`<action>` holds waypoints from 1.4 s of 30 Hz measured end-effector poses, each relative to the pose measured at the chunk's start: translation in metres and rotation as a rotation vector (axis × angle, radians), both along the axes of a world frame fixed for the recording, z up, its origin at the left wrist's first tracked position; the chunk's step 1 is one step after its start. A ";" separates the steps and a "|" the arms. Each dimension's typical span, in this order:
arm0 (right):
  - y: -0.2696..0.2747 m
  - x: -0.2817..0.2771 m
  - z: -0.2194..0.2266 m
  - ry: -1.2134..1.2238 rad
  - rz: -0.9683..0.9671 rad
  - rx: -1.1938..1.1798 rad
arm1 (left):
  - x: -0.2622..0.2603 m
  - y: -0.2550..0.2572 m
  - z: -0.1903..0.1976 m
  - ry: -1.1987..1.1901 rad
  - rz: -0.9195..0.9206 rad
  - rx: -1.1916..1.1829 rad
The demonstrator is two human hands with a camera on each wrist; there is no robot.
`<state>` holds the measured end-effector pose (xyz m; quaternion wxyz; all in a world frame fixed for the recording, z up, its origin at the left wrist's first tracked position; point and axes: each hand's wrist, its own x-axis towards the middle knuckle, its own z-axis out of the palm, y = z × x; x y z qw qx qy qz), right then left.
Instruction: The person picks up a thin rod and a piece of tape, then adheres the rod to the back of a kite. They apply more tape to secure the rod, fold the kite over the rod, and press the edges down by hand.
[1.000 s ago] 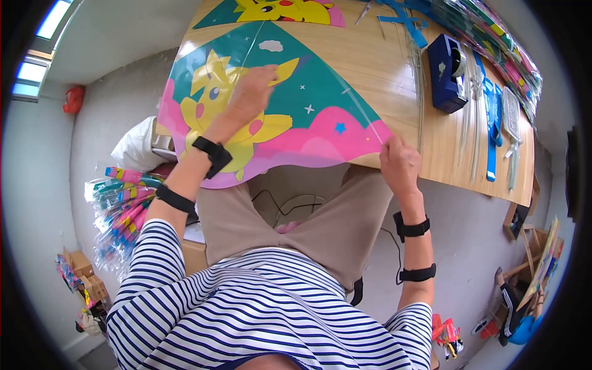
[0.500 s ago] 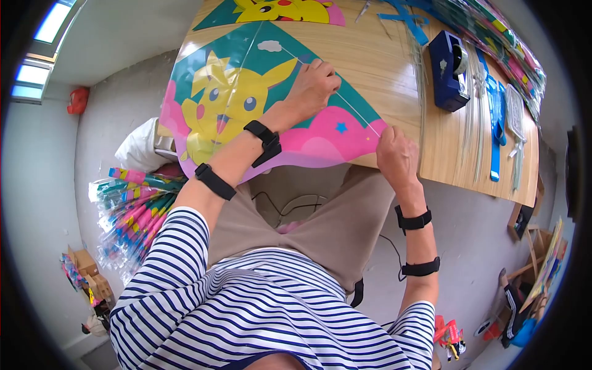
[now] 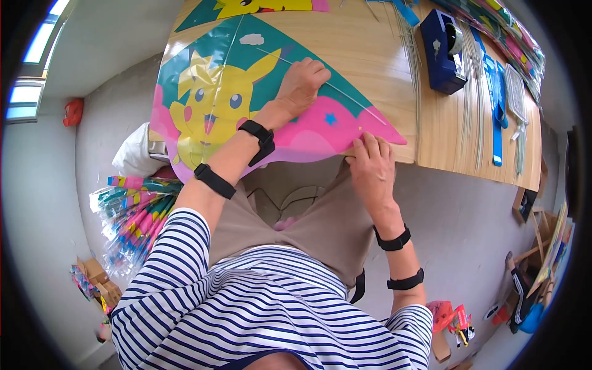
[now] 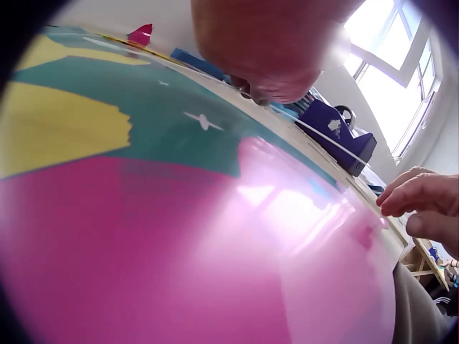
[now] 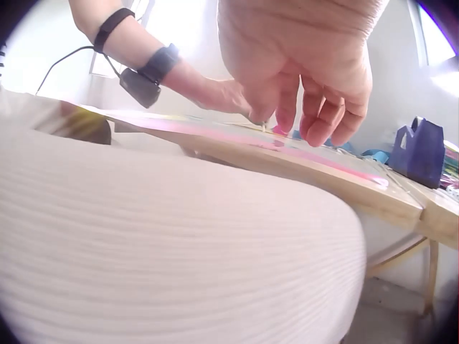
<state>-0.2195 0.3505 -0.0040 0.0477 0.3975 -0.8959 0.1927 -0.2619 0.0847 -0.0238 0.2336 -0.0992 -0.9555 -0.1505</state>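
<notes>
Left hand [image 3: 300,83] flat, fingers pressing kite [image 3: 209,105] and thin spar [image 3: 345,95]; right hand [image 3: 370,163] fingertips pinching kite corner at wooden tabletop [image 3: 382,61] edge. Blue tape dispenser [image 3: 443,49] beyond.

Kite workshop (stacked kites [image 3: 499,31], rods [image 3: 475,105])

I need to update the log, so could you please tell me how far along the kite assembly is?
Done: the thin clear rod lies across the pink, teal and yellow plastic kite. In hand: the left hand presses the rod down, while the right hand works at the kite's pink edge. The spare rods beside the blue tape dispenser lie untouched.
</notes>
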 end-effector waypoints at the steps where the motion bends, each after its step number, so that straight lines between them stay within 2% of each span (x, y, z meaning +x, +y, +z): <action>1: 0.000 0.003 0.000 -0.048 -0.013 0.022 | 0.001 0.000 -0.001 -0.003 0.003 0.002; 9: -0.001 0.001 -0.001 0.002 -0.021 -0.008 | -0.005 -0.007 -0.004 0.001 0.020 0.102; 12: 0.000 0.003 -0.004 -0.014 -0.026 0.008 | -0.008 -0.009 0.002 -0.065 -0.018 0.126; 18: 0.000 0.002 -0.004 -0.018 -0.029 0.008 | -0.010 -0.009 0.006 -0.075 -0.057 0.018; 21: 0.001 0.003 -0.005 -0.026 -0.033 -0.003 | -0.013 -0.013 0.016 -0.091 -0.084 0.043; 27: -0.001 0.003 -0.001 -0.040 -0.031 -0.031 | -0.026 -0.025 0.030 -0.373 -0.195 0.148; 30: 0.000 0.002 0.002 -0.048 -0.025 -0.039 | -0.036 -0.023 0.022 -0.524 -0.170 0.062; 33: 0.001 0.001 0.001 -0.040 -0.031 -0.036 | -0.043 -0.018 0.042 -0.698 -0.080 0.102; 36: -0.001 0.002 -0.002 -0.027 -0.038 -0.040 | -0.048 -0.029 0.022 -0.573 -0.172 0.116; 42: -0.001 0.002 0.000 -0.034 -0.039 -0.036 | -0.049 -0.021 0.010 -0.424 -0.087 0.016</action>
